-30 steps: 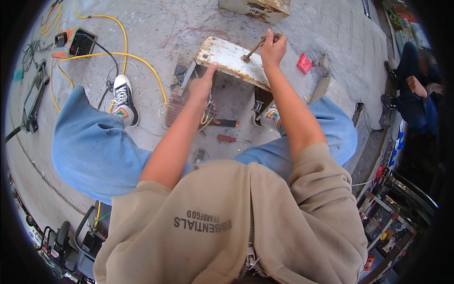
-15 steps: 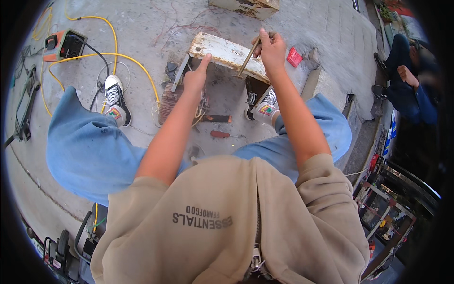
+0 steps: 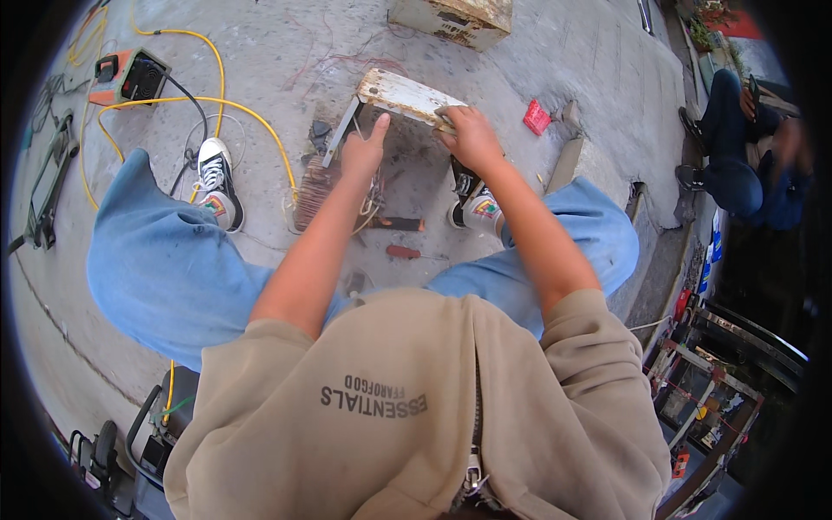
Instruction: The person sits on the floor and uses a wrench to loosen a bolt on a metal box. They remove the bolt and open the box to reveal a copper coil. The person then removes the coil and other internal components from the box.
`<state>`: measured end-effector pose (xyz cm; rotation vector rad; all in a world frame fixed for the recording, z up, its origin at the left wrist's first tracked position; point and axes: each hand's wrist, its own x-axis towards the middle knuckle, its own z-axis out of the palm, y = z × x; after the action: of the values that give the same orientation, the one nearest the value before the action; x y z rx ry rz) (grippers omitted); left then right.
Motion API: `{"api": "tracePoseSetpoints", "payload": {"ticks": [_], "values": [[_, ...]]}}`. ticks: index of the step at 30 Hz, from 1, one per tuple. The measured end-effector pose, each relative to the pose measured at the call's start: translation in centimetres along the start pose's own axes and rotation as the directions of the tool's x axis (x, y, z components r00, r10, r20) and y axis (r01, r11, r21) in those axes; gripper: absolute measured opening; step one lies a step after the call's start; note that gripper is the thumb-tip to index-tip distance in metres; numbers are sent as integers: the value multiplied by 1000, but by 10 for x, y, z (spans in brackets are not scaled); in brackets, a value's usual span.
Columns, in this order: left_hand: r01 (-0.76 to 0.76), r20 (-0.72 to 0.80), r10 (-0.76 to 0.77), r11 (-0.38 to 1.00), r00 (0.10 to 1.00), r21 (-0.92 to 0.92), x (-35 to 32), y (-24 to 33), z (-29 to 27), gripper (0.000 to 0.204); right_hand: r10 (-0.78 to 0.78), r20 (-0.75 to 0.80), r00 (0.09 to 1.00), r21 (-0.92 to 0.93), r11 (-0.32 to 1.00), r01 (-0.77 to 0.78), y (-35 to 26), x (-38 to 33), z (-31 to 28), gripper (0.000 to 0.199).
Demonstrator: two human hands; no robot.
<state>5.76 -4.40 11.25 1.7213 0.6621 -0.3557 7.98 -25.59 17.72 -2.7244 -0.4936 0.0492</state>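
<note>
Between the two hands stands a small white, rust-flecked metal stool (image 3: 407,94) on the concrete floor (image 3: 555,52). The right hand (image 3: 469,136) closes its grip over the stool's near right edge; the left hand (image 3: 362,152) rests open-fingered against its near left side. Well left of that hand, a yellow cable (image 3: 221,102) loops toward an orange box (image 3: 130,80).

Two hands (image 3: 362,154) (image 3: 468,137) — one white metal bracket (image 3: 403,95), two sneakers (image 3: 217,182) (image 3: 477,208), one yellow cable (image 3: 186,100)
</note>
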Motion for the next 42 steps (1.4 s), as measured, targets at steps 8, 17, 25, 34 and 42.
{"api": "tracePoseSetpoints", "payload": {"ticks": [8, 17, 25, 34, 42], "values": [[-67, 151, 65, 998, 986, 6, 18, 12, -13, 26, 261, -187, 947, 107, 964, -244, 22, 56, 7, 18], [-292, 290, 158, 809, 944, 510, 43, 36, -8, 31, 494, 180, 851, 723, 520, -455, -28, 104, 92, 46], [-142, -55, 309, 579, 950, 803, 18, 105, -31, 43, 291, 754, 589, 640, -532, -555, -46, 115, 98, 13], [-199, 35, 357, 433, 933, 879, 82, 81, 0, 53, 619, 309, 722, 704, 361, -611, -60, 104, 130, 53], [-163, 39, 314, 380, 949, 910, 89, 76, -1, 39, 713, 473, 518, 761, -33, -648, -58, 126, 170, 48]]}}
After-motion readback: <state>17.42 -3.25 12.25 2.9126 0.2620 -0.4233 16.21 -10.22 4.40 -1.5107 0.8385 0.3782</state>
